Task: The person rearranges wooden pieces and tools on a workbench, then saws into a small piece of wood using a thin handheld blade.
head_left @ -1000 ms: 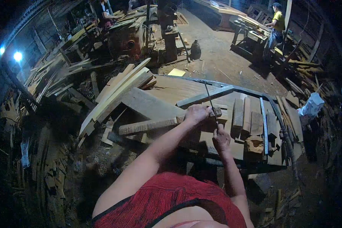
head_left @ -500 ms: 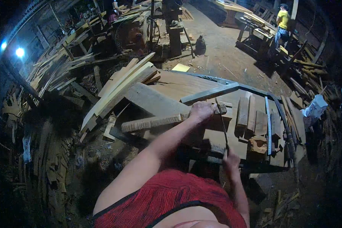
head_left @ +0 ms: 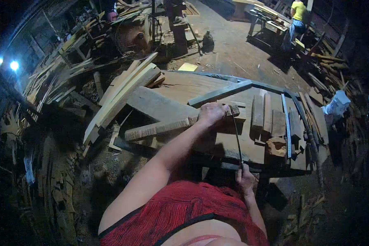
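My left hand (head_left: pixel 212 114) is closed over a long wooden strip (head_left: pixel 156 129) with a rough, ridged edge, pressing it on the workbench (head_left: pixel 256 153). The strip runs slantwise left from under my fingers, and its short end (head_left: pixel 234 110) sticks out to the right. Below, near the bench's front edge, my right hand (head_left: pixel 245 180) is wrapped round the handle of a handsaw. The narrow saw blade (head_left: pixel 238 141) reaches up to the strip just right of my left fingers. How deep the blade sits in the wood cannot be made out.
Several wood blocks (head_left: pixel 257 115) and a white ruler (head_left: pixel 287 123) lie right of the saw. A grey batten (head_left: pixel 221 93) crosses the bench behind. Long boards (head_left: pixel 125 96) lean at left. A white bag (head_left: pixel 337 101) sits at right. Someone in a yellow shirt (head_left: pixel 299 11) stands far back.
My right hand has drawn the saw back toward my body, away from the strip. My left hand keeps its hold on the strip. The whole view has shifted slightly.
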### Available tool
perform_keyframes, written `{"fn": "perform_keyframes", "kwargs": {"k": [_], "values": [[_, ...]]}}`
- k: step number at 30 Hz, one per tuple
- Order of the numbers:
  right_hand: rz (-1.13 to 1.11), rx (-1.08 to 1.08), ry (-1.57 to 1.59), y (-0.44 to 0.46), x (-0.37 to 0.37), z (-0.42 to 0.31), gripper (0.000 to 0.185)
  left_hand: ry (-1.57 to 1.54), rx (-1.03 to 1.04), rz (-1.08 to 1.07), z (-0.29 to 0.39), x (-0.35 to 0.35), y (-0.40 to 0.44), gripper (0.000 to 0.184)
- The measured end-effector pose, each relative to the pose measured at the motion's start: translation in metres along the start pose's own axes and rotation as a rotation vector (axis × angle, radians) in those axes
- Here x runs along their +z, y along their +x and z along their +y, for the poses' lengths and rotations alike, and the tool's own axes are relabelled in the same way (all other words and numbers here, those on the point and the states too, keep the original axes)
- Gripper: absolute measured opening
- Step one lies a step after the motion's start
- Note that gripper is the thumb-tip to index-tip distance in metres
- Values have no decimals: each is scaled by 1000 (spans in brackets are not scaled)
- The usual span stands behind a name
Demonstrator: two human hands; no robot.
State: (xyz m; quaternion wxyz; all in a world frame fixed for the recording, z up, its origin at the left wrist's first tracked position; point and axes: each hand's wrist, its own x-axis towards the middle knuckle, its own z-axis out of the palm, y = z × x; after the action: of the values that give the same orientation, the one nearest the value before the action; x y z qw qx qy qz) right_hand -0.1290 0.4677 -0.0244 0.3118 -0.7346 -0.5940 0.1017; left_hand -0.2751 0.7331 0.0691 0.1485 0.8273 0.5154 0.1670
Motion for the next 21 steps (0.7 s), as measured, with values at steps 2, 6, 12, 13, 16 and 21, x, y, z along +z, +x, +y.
{"fn": "perform_keyframes", "kwargs": {"k": [2,6,12,13,16,21], "values": [[5,23,-43,8,3,2,23,43,4,-28,4,-7,-3,51],[-232,124,-202,91,-13,-42,21,26,2,-14,1,-4,-1,50],[-84,-112,-306,160,27,-58,15,79,21,-2,4,-4,-5,50],[-69,-231,-455,153,30,-51,13,65,18,-6,2,-1,-3,51],[-97,-80,-282,93,13,-21,13,43,-36,-56,3,-5,0,49],[-63,32,-34,3,-13,-6,19,13,-107,-82,4,-6,2,47]]}}
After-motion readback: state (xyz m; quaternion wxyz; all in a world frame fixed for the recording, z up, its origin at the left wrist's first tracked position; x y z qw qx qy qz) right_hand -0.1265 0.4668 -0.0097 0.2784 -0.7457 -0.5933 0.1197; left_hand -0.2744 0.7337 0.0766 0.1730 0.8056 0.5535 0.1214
